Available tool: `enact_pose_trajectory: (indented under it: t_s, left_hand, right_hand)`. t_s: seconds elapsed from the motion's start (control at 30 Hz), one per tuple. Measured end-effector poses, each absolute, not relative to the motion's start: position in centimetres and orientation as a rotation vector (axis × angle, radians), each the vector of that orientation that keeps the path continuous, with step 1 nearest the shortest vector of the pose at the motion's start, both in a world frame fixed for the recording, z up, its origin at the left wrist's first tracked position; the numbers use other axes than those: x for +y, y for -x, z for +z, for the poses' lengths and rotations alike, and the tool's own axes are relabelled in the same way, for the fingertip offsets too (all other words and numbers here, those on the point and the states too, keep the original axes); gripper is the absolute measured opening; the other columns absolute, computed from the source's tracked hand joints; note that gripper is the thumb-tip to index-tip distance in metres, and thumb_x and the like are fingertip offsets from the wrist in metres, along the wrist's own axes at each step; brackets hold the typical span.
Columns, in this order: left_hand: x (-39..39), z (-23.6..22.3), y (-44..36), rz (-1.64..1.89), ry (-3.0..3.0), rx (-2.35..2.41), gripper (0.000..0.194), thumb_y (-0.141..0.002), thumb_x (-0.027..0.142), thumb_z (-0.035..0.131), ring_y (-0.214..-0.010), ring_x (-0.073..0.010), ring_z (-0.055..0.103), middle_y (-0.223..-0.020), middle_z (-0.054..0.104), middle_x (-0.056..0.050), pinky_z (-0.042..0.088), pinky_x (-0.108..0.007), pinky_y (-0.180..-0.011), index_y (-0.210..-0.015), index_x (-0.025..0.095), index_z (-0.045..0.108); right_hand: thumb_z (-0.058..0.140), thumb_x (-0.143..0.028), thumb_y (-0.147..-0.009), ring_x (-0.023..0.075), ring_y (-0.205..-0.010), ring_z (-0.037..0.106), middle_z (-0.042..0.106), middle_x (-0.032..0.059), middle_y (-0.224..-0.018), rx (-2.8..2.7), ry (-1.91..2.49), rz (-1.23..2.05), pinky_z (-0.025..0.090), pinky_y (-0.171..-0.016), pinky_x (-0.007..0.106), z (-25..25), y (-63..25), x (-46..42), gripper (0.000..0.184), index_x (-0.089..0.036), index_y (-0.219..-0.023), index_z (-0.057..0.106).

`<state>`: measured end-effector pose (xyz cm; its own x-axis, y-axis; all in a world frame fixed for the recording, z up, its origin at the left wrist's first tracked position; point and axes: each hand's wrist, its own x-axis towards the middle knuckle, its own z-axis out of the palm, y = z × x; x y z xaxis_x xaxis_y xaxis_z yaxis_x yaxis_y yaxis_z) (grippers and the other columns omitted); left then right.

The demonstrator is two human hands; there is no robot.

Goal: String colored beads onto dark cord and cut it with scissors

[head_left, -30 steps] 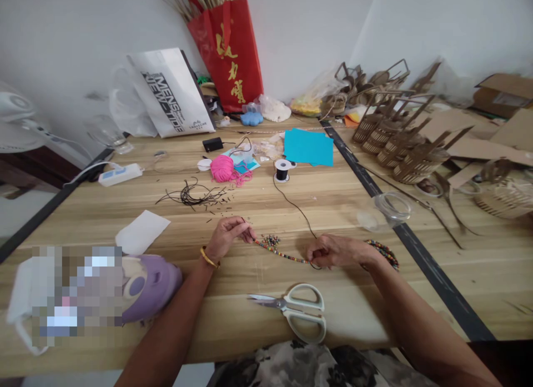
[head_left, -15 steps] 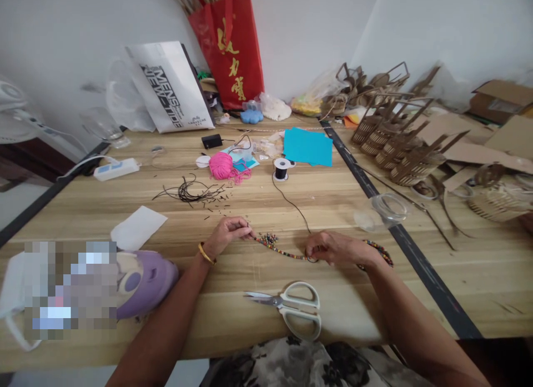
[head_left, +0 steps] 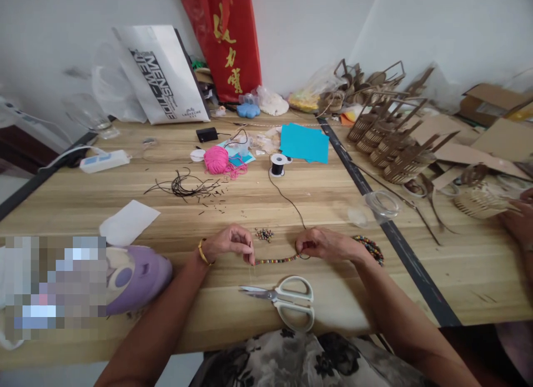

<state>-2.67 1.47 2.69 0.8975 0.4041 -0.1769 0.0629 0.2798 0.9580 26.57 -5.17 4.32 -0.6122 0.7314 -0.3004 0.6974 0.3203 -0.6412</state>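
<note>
A string of small multicoloured beads [head_left: 277,260] stretches between my two hands, close above the table. My left hand [head_left: 233,244] pinches its left end, thumb and fingertips together. The right end is pinched in my right hand [head_left: 320,244], where a loop of dark cord shows under the fingers. From there the cord runs back to a white spool [head_left: 277,165] wound with black cord. Just behind the strand lies a small heap of loose beads [head_left: 264,235]. A coil of finished bead strands [head_left: 370,249] rests beside my right wrist. White-handled scissors [head_left: 283,298] lie partly spread in front.
Black cord pieces [head_left: 183,184], pink yarn [head_left: 216,160] and blue sheets [head_left: 303,142] lie farther back. A purple object [head_left: 144,279] sits left of my forearm. Small woven baskets [head_left: 385,148] stand right. Another person's hand [head_left: 520,217] touches a woven piece at the right edge.
My left hand has come down toward me, so the bead strand now hangs nearly level. My right hand keeps its pinch. Another person's hand has come into view at the right.
</note>
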Motion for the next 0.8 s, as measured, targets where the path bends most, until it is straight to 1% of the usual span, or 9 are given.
enact_pose_trajectory:
  t_s: [0.13,0.3,0.57,0.7,0.8]
  left_hand:
    - [1.7,2.0,2.6,0.312,-1.26,0.53,0.03,-0.07,0.036,0.074,-0.063,-0.0152,0.067,-0.07,0.072,-0.01,0.052,-0.025,-0.064,-0.069,0.009,0.062]
    - [2.4,1.2,2.5,0.411,-1.358,0.645,0.028,-0.071,0.034,0.074,-0.064,-0.0103,0.061,-0.072,0.07,-0.006,0.048,-0.021,-0.065,-0.068,0.008,0.063]
    - [2.8,0.7,2.4,0.391,-1.452,0.702,0.028,-0.069,0.034,0.074,-0.06,-0.0084,0.055,-0.066,0.065,-0.003,0.041,-0.019,-0.06,-0.069,0.008,0.064]
    - [2.6,0.6,2.1,0.391,-1.507,0.747,0.028,-0.071,0.035,0.072,-0.057,-0.0078,0.052,-0.062,0.062,-0.002,0.039,-0.019,-0.056,-0.07,0.008,0.065]
    - [2.5,0.4,1.9,0.401,-1.545,0.786,0.027,-0.071,0.034,0.07,-0.055,-0.0076,0.051,-0.061,0.062,-0.002,0.039,-0.019,-0.055,-0.072,0.007,0.066]
  right_hand:
    - [0.052,-0.01,-0.081,0.0094,-0.058,0.048,0.061,-0.0007,-0.067,-2.536,1.448,1.093,0.033,-0.057,0.02,4.6,-26.3,-5.3,0.014,-0.014,-0.081,0.066]
    - [0.052,-0.012,-0.083,0.0118,-0.062,0.053,0.063,0.0014,-0.07,-2.555,1.519,1.002,0.034,-0.061,0.022,4.9,-26.2,-5.5,0.014,-0.016,-0.078,0.065]
    - [0.053,-0.015,-0.084,0.015,-0.072,0.059,0.068,0.0037,-0.078,-2.578,1.462,0.986,0.038,-0.067,0.023,4.8,-26.2,-5.6,0.015,-0.017,-0.08,0.068]
    - [0.054,-0.014,-0.084,0.0152,-0.075,0.061,0.069,0.0041,-0.08,-2.588,1.4,1.0,0.039,-0.068,0.022,4.5,-26.1,-5.6,0.016,-0.017,-0.082,0.069]
    - [0.053,-0.013,-0.084,0.0147,-0.073,0.06,0.069,0.0039,-0.079,-2.596,1.376,1.014,0.039,-0.067,0.022,4.4,-26.0,-5.7,0.016,-0.017,-0.082,0.069]
